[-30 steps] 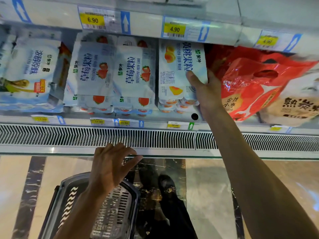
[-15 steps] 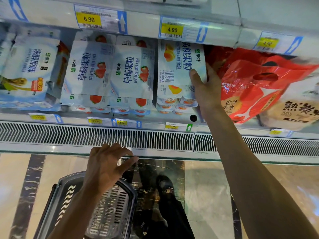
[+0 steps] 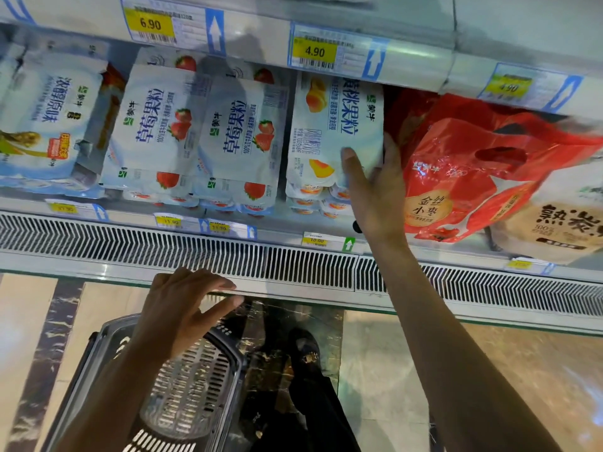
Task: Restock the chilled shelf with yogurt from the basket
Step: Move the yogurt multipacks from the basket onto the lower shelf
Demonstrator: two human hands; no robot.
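A white multipack of yellow-peach yogurt (image 3: 329, 125) stands on the chilled shelf, to the right of two strawberry yogurt packs (image 3: 156, 132) (image 3: 241, 138). My right hand (image 3: 375, 197) grips the peach pack's lower right edge, thumb across the front and fingers along its right side. My left hand (image 3: 176, 311) hovers with fingers spread above the grey plastic basket (image 3: 189, 396) on the floor and holds nothing. No yogurt shows in the visible part of the basket.
A red bagged product (image 3: 473, 171) presses against the peach pack's right side, with a beige bag (image 3: 561, 223) beyond it. A plain-flavour yogurt pack (image 3: 49, 115) sits far left. A vent grille (image 3: 293, 265) runs below the shelf. My shoe (image 3: 303, 353) is beside the basket.
My right hand has slid slightly down the peach pack's right edge, still holding it. My left hand stays over the basket, nearly unmoved.
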